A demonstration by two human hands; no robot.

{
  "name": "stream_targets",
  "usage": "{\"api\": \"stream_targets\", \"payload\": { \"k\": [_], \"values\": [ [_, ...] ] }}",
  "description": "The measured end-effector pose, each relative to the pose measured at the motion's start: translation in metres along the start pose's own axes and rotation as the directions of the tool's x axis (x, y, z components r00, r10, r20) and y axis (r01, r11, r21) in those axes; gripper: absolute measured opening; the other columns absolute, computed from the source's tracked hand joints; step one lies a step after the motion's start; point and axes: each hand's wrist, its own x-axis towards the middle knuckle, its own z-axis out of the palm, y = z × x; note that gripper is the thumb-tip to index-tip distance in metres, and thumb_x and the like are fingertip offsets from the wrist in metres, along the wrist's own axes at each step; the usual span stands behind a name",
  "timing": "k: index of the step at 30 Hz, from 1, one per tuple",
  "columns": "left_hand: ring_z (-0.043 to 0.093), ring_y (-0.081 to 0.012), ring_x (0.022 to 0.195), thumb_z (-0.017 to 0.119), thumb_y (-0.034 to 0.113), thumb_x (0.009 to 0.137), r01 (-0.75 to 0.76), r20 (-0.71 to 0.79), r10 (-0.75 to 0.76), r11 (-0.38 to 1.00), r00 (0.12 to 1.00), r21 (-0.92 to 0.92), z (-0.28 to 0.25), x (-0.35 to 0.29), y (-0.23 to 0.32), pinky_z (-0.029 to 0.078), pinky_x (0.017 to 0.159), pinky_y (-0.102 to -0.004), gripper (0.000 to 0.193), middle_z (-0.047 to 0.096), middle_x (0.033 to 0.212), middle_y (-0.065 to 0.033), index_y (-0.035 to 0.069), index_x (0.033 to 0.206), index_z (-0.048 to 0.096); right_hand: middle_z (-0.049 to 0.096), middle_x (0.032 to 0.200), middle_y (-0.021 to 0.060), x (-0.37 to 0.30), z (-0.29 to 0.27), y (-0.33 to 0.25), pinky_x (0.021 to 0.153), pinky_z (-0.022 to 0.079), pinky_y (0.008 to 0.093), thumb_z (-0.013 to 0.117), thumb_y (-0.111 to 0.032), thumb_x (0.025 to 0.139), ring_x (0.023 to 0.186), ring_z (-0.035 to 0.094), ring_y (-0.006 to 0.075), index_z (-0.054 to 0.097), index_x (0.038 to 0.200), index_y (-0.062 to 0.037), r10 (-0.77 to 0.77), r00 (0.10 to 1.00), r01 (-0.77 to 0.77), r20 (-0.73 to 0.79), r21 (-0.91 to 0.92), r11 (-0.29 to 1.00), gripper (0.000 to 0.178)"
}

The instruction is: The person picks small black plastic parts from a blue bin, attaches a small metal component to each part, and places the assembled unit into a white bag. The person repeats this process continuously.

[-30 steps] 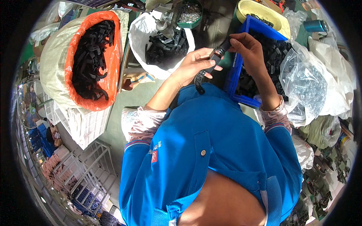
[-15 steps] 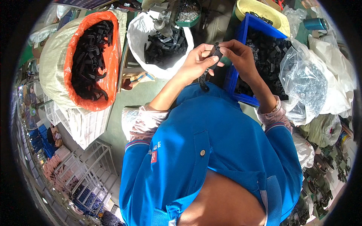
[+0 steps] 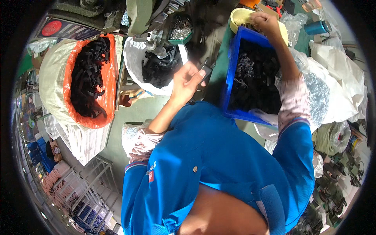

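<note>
In front of my chest, my left hand is closed on a black plastic part, with the thumb pressed along it. The part's far end sticks out past my fingertips, and the palm hides the rest. Further off on the right, my right hand is over a yellow basin containing small dark pieces. Its fingers are curled together, and whatever they hold, if anything, is too small to make out. Nearer than the basin, a blue crate holds black parts and several metal springs.
Black parts fill an orange-lined sack at the left and a white sack beside it. Dark machinery overhangs a green tray of small metal pieces. Clear plastic bags and a blue-green cylinder are at the right.
My right hand has left the black part and moved away to the far right, over the yellow basin. My left hand keeps the part, now slightly lower and further left.
</note>
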Motion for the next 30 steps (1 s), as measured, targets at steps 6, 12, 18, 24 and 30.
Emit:
{"api": "stream_targets", "payload": {
  "k": [6, 12, 18, 24, 30],
  "values": [
    [0.052, -0.0061, 0.057, 0.062, 0.011, 0.089, -0.043, -0.132, 0.045, 0.999, 0.990, 0.015, -0.003, -0.020, 0.003, 0.039, 0.051, -0.0214, 0.023, 0.052, 0.064, 0.0002, 0.006, 0.072, 0.047, 0.063, 0.067, 0.0182, 0.077, -0.014, 0.126, 0.059, 0.048, 0.0401, 0.065, -0.040, 0.077, 0.061, 0.062, 0.0300, 0.065, 0.074, 0.0016, 0.236, 0.959, -0.042, 0.158, -0.744, 0.667, 0.042],
    [0.056, -0.0076, 0.061, 0.065, 0.010, 0.088, -0.110, -0.232, 0.101, 0.994, 0.967, -0.025, -0.014, -0.026, 0.008, 0.045, 0.054, -0.0205, 0.021, 0.060, 0.082, -0.0053, 0.006, 0.073, 0.050, 0.068, 0.076, 0.0156, 0.079, -0.007, 0.163, 0.062, 0.049, 0.0356, 0.077, -0.033, 0.065, 0.067, 0.065, 0.0256, 0.070, 0.079, -0.0002, 0.385, 0.912, -0.098, 0.140, -0.838, 0.537, 0.036],
    [0.064, -0.0133, 0.080, 0.060, 0.003, 0.088, -0.194, -0.114, 0.180, 0.973, 0.977, -0.126, -0.034, -0.005, -0.002, 0.050, 0.052, -0.0204, 0.019, 0.060, 0.113, -0.0215, 0.004, 0.076, 0.046, 0.065, 0.078, 0.0063, 0.027, 0.007, 0.005, 0.060, 0.049, 0.0264, 0.073, -0.015, 0.076, 0.064, 0.058, 0.0128, 0.065, 0.101, -0.0021, 0.180, 0.951, -0.131, 0.253, -0.200, 0.971, 0.029],
    [0.050, -0.0020, 0.058, 0.066, 0.003, 0.084, -0.238, -0.039, 0.238, 0.971, 0.970, 0.003, -0.048, 0.016, 0.016, 0.042, 0.048, -0.0177, 0.022, 0.059, 0.119, -0.0179, 0.004, 0.072, 0.047, 0.065, 0.082, 0.0041, -0.069, 0.074, -0.107, 0.062, 0.049, 0.0231, 0.065, -0.015, 0.087, 0.067, 0.058, 0.0080, 0.061, 0.115, -0.0011, -0.007, 0.968, -0.033, 0.252, 0.154, 0.988, 0.031],
    [0.060, -0.0124, 0.087, 0.069, 0.003, 0.081, -0.406, 0.062, 0.402, 0.887, 0.913, 0.221, -0.081, 0.011, 0.013, 0.048, 0.076, -0.0267, 0.022, 0.062, 0.115, -0.0178, 0.002, 0.073, 0.049, 0.065, 0.092, 0.0061, -0.101, 0.127, -0.147, 0.068, 0.049, 0.0237, 0.066, -0.007, 0.084, 0.077, 0.060, 0.0096, 0.063, 0.110, -0.0030, -0.095, 0.971, 0.070, 0.219, 0.118, 0.991, 0.027]
  ]
}}
